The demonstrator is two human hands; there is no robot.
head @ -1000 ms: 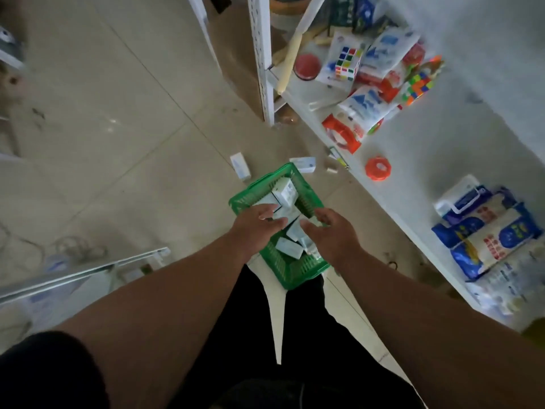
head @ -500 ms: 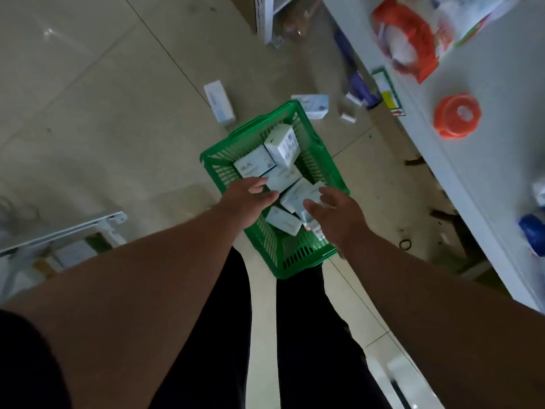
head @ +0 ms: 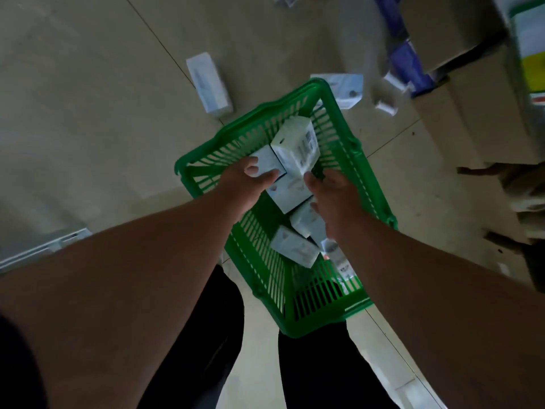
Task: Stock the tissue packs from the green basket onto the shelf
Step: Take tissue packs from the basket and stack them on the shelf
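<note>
The green basket [head: 324, 318] stands on the floor between my feet and holds several white tissue packs. My left hand [head: 244, 184] is inside it, with thumb and fingers closed on a white tissue pack [head: 267, 160] at the basket's left side. An upright pack [head: 298, 146] leans beside that one. My right hand [head: 333, 193] reaches in from the right, fingers apart, its thumb touching the middle pack [head: 290, 196]. More packs [head: 295, 246] lie lower in the basket, partly under my right wrist.
Two loose packs lie on the tiled floor beyond the basket [head: 211, 84] [head: 342, 87]. Cardboard boxes [head: 472, 98] and a blue item [head: 407, 60] sit under the shelf edge [head: 530, 54] at upper right. A white metal frame [head: 44, 246] lies at left.
The view has dropped closer to the basket and the shelf top has left the frame. My left hand has closed on a pack, and my right hand has moved deeper in.
</note>
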